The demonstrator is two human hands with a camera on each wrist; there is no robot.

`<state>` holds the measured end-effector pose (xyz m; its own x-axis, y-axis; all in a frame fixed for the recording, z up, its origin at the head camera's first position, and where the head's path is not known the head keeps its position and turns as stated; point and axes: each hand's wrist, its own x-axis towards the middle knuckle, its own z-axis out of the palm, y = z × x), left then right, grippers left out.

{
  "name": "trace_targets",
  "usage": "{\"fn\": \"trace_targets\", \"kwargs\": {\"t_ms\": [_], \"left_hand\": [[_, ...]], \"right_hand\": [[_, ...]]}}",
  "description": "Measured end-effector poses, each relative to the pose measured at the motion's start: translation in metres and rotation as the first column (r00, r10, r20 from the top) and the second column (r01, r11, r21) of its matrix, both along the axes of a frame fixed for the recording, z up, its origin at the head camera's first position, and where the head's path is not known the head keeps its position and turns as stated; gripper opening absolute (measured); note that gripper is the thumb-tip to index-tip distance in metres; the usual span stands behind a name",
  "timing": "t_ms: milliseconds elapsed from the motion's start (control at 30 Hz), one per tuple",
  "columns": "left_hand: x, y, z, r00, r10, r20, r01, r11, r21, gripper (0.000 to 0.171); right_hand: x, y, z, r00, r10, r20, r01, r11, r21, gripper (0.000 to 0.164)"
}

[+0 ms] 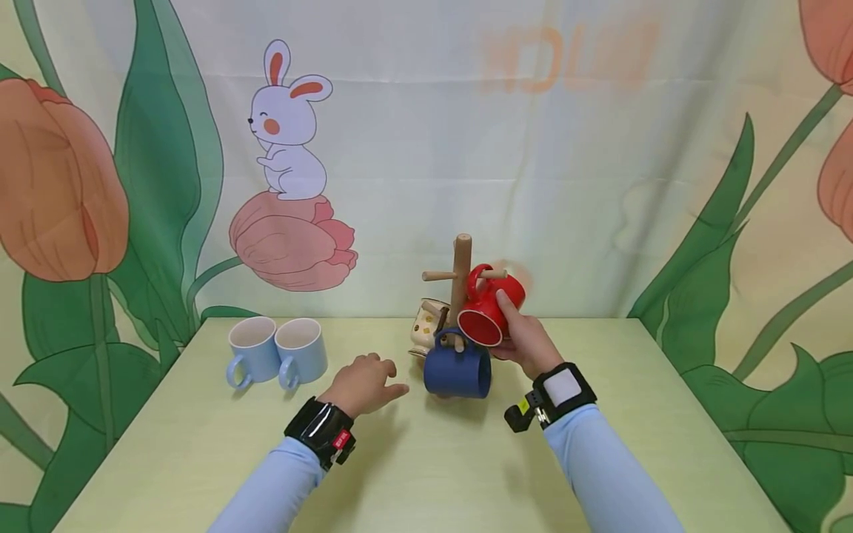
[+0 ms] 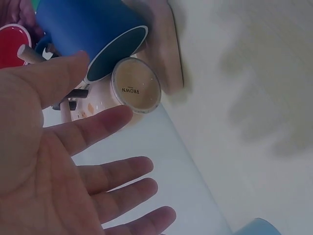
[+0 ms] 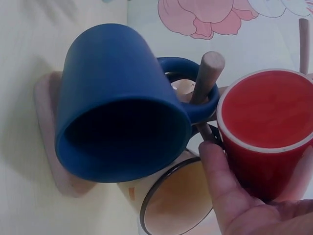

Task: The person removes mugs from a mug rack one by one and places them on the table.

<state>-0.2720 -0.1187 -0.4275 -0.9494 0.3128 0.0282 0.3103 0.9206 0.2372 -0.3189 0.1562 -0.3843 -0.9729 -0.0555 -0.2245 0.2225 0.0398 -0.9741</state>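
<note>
My right hand [image 1: 533,344] grips a red mug [image 1: 485,326] by its body, mouth tilted down, beside the wooden mug tree [image 1: 462,255]. Its handle loop overlaps an upper right peg in the head view. A blue mug [image 1: 456,372] hangs by its handle on a lower front peg. Behind it on the left is a cream patterned mug [image 1: 426,326], its base showing in the left wrist view. Another cream mug [image 3: 178,200], dark-rimmed, appears beneath the red one in the right wrist view. Left of the tree, my left hand [image 1: 363,385] hovers with fingers spread, holding nothing.
Two light blue mugs [image 1: 300,352] stand upright side by side at the table's back left. An upper left peg [image 1: 437,276] of the tree bears no mug. Behind the pale table [image 1: 426,474] hangs a printed curtain [image 1: 413,148] with a rabbit and tulips.
</note>
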Motion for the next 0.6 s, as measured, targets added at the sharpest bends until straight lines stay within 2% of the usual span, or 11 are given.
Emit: {"fn": "trace_targets", "kwargs": {"t_ms": [200,600], "left_hand": [[0.0013,-0.0004,-0.0048,1.000,-0.002,0.004,0.002,1.000,0.012,0.040],[0.0050,-0.0038,-0.0069,1.000,0.001,0.006,-0.001,0.999,0.033,0.039]], "right_hand": [[0.0011,-0.0031,0.0024,0.999,-0.030,0.018,0.031,0.998,-0.051,0.083],[0.0073,-0.0042,0.0053,0.993,-0.119,-0.003,0.119,0.990,-0.078,0.081]]}}
